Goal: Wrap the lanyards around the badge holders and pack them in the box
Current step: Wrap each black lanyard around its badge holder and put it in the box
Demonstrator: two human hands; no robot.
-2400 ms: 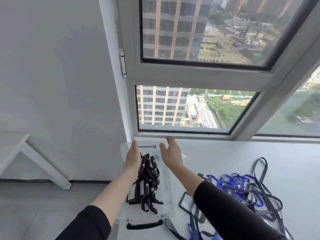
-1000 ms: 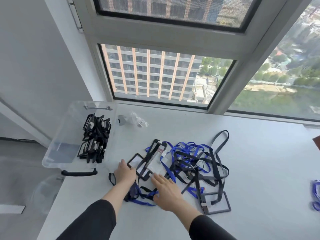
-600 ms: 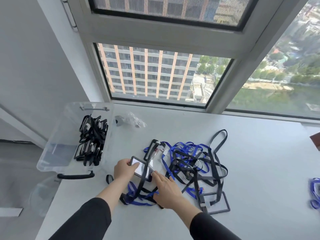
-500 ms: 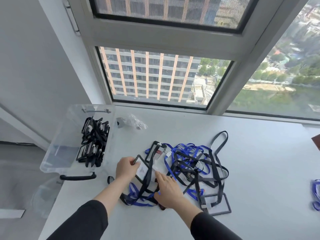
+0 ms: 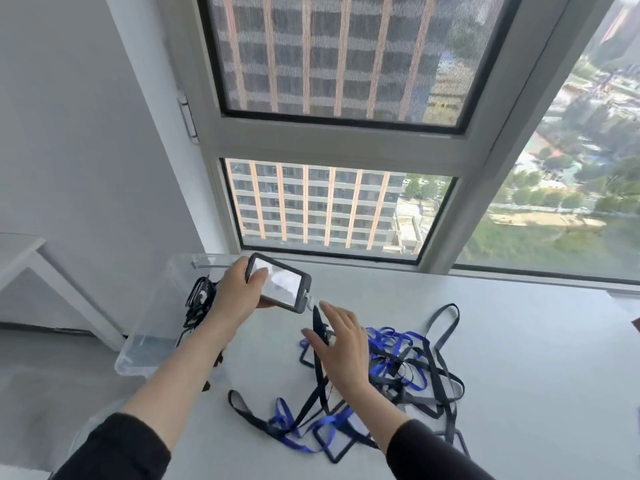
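My left hand (image 5: 239,294) grips a black-framed clear badge holder (image 5: 282,283), lifted above the white table. Its black lanyard (image 5: 318,344) hangs down from the clip to the table. My right hand (image 5: 341,344) is spread with straight fingers against that hanging strap, just below the holder. A tangled pile of blue and black lanyards with badge holders (image 5: 398,372) lies under and right of my right hand. The clear plastic box (image 5: 152,334) stands at the table's left edge, with several wrapped black bundles (image 5: 199,303) inside, partly hidden by my left arm.
The white table (image 5: 519,341) runs up to a large window (image 5: 329,209) at the back. A grey wall and part of another white table (image 5: 20,251) are on the left. The floor drops away beyond the box on the left.
My left hand has lifted one badge holder out of the pile and raised it, its black lanyard trailing. My right hand moved from the pile up to the hanging strap. The camera tilted up.
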